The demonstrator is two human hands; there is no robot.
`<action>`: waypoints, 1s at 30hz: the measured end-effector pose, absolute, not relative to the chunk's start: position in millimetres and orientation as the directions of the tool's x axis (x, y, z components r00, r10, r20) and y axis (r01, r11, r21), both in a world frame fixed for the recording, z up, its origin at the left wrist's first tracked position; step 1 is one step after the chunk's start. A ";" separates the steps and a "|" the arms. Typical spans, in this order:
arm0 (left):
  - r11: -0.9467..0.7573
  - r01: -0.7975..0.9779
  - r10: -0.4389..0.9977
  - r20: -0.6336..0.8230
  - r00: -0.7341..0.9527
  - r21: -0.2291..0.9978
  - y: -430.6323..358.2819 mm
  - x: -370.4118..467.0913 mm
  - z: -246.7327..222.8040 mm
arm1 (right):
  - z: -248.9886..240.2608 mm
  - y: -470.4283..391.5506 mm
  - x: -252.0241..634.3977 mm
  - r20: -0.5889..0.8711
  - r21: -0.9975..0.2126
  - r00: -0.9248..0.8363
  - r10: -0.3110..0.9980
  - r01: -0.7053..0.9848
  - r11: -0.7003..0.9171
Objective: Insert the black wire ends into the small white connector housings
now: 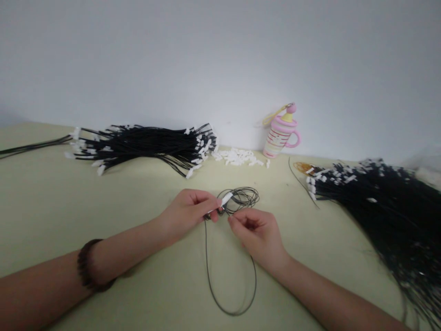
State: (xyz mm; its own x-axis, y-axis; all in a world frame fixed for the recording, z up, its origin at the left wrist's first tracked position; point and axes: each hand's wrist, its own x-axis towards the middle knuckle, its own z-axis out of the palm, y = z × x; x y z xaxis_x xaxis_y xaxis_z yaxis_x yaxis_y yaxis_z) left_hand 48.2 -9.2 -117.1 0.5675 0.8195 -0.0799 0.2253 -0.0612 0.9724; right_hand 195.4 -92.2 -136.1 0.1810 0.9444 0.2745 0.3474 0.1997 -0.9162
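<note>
In the middle of the table, my left hand [188,209] pinches a coil of thin dark wire [248,196] together with a narrow white piece [226,198]. Whether that piece is a label or a connector I cannot tell. My right hand [260,234] is closed just to the right, thumb and fingertip pressed together on a strand of the same wire. A long loop of the wire [234,315] hangs down between both hands toward the table's near side. The part of the coil under my left fingers is hidden.
At the back left lies a bundle of black cables [151,142] with white connectors. Several loose white connectors [237,157] are heaped beside a pink striped cup [278,138] near the wall. A larger black cable bundle [386,202] covers the right side, by a single wire [303,185].
</note>
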 end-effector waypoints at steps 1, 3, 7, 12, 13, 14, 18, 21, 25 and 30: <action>-0.092 0.235 0.828 -0.057 0.558 0.968 -10.3 48.3 -117.5 | -136.2 -93.0 195.3 0.319 -0.889 0.176 0.931 0.395 0.230; -0.158 0.262 0.837 -0.012 0.548 0.952 -12.2 48.0 -118.8 | -136.4 -94.7 194.6 0.416 -0.817 0.162 0.895 0.499 0.290; -0.238 0.293 0.832 0.039 0.554 0.926 -14.7 47.3 -120.8 | -136.9 -95.9 192.5 0.517 -0.722 0.138 0.845 0.600 0.344; -0.268 0.314 0.827 0.050 0.560 0.911 -15.7 47.8 -118.8 | -135.5 -95.5 191.8 0.558 -0.681 0.121 0.821 0.631 0.370; -0.279 0.324 0.824 0.052 0.564 0.904 -16.1 47.9 -118.4 | -135.0 -95.6 192.0 0.568 -0.670 0.109 0.815 0.637 0.382; -0.293 0.334 0.820 0.056 0.570 0.896 -16.7 47.9 -118.1 | -134.6 -95.8 192.2 0.576 -0.661 0.099 0.811 0.641 0.391; -0.346 0.356 0.802 0.076 0.592 0.868 -21.3 47.7 -118.2 | -134.7 -96.6 192.9 0.575 -0.645 0.062 0.816 0.648 0.405; -0.359 0.354 0.797 0.085 0.599 0.864 -25.8 47.8 -117.9 | -135.7 -97.4 193.2 0.539 -0.629 0.002 0.842 0.666 0.401; -0.365 0.352 0.793 0.089 0.603 0.862 -28.9 48.1 -117.3 | -137.1 -99.0 193.8 0.516 -0.610 -0.053 0.855 0.678 0.410; -0.363 0.321 0.768 0.085 0.635 0.875 -27.7 47.2 -120.2 | -138.2 -99.3 195.3 0.519 -0.604 -0.098 0.849 0.661 0.445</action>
